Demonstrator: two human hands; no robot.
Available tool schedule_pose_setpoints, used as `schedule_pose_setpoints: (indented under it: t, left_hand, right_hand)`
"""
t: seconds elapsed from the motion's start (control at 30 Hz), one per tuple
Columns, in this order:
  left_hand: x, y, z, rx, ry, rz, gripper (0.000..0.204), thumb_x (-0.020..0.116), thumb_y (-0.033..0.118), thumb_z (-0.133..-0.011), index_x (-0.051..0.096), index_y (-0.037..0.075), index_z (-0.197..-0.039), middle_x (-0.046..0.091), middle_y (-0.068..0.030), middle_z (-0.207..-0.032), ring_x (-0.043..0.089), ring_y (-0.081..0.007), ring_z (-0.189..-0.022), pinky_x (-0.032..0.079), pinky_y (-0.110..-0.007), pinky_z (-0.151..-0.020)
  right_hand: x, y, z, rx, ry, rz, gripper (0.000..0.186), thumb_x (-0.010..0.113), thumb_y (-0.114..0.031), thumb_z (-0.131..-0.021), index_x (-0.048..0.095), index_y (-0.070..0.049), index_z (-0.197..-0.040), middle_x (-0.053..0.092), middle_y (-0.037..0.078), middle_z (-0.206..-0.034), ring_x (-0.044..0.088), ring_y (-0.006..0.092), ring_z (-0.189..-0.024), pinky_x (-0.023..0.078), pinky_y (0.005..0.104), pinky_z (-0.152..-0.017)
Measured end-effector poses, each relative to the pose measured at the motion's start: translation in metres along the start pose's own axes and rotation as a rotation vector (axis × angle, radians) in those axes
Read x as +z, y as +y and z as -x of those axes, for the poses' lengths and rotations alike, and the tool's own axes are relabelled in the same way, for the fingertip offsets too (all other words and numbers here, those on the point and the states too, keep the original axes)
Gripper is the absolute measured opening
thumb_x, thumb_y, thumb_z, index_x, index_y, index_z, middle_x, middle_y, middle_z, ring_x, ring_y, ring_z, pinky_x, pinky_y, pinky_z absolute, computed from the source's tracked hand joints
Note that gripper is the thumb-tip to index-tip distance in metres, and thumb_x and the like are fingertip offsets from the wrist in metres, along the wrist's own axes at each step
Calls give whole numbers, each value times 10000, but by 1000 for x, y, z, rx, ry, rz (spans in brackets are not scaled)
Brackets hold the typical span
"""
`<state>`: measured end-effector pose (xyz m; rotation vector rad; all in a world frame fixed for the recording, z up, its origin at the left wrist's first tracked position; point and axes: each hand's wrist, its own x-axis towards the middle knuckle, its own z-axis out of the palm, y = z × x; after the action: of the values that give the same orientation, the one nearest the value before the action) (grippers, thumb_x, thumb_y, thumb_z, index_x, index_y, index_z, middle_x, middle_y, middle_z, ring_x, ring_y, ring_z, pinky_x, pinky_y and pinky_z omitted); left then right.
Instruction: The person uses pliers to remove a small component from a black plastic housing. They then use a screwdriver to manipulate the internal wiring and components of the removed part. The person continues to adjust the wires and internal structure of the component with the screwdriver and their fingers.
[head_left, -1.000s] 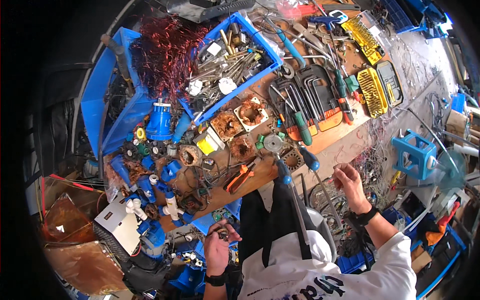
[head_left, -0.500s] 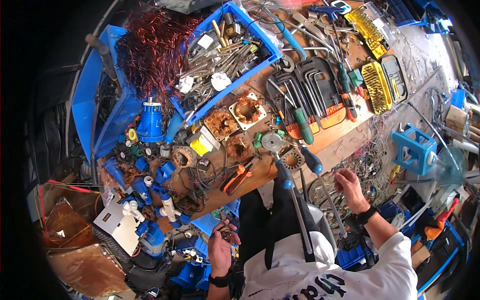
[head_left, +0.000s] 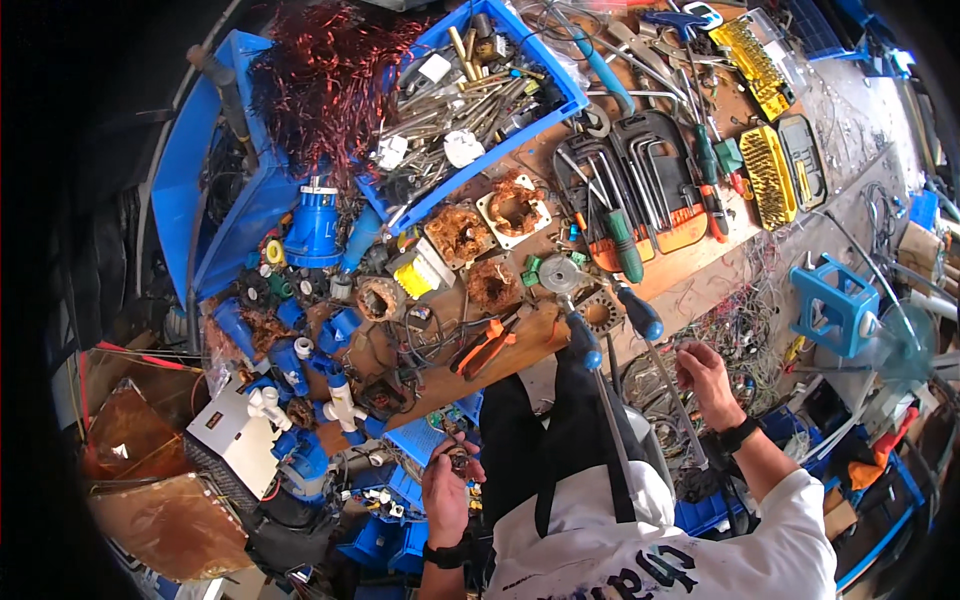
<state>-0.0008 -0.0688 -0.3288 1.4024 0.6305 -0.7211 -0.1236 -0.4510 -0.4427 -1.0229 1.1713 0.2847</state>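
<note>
My left hand (head_left: 450,497) is low in the view, beside my dark trouser leg. Its fingers are closed around a small dark, round part with a coppery tint (head_left: 459,462); the exact kind is too small to tell. My right hand (head_left: 708,382) hangs in the air past the bench's right edge, above a tangle of wires (head_left: 650,385). Its fingers are curled together, and the palm side is hidden. Between the hands stand two long-shafted tools with blue handles, one (head_left: 582,338) and another (head_left: 640,310). Orange-handled pliers (head_left: 486,346) lie at the bench's near edge.
On the bench (head_left: 550,345) sit motor stators with copper windings (head_left: 515,211), a hex key set (head_left: 640,175) and a yellow bit box (head_left: 768,180). A blue bin (head_left: 480,165) holds metal shafts beside reddish wire (head_left: 330,80). A blue stool (head_left: 835,300) stands right.
The view has shifted slightly, so the bench things appear further right. My left hand keeps the small round part. My right hand has moved little, with its fingers still curled.
</note>
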Motion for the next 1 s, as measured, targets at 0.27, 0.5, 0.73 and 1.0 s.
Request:
schedule_pose_setpoints:
  t: [0.27, 0.5, 0.73, 1.0]
  left_hand:
    - [-9, 2, 12, 31, 35, 36, 445, 436, 312, -1009, 518, -37, -1273, 627, -157, -1084, 624, -187, -784, 533, -325, -655]
    - [-13, 21, 31, 103, -71, 159, 507, 463, 262, -947, 448, -18, -1368, 592, -170, -1175, 613, -250, -864, 529, -407, -737]
    - [-7, 80, 76, 348, -281, 183, 556, 411, 70, -974, 227, -24, -1490, 502, -237, -1322, 640, -375, -1037, 548, -521, -887]
    - [-11, 149, 147, 611, -448, 118, 513, 379, 100, -1038, 181, 6, -1502, 476, -267, -1368, 655, -410, -1017, 564, -482, -876]
  right_hand:
    - [1, 11, -4, -34, 49, 13, 135, 608, -163, -947, 607, -39, -999, 580, -3, -730, 523, 82, -574, 413, 231, -516]
    - [-7, -10, 15, -203, 190, -38, 104, 573, -171, -967, 581, -68, -969, 534, -23, -706, 488, 80, -573, 390, 225, -516]
    - [-4, -82, 75, -552, 282, -236, 101, 566, -165, -980, 587, -72, -1014, 515, -24, -657, 456, 56, -528, 355, 201, -482]
    - [92, -159, 227, -1033, -2, -77, 126, 553, -128, -983, 560, -48, -1080, 503, -25, -775, 449, 48, -632, 354, 191, -561]
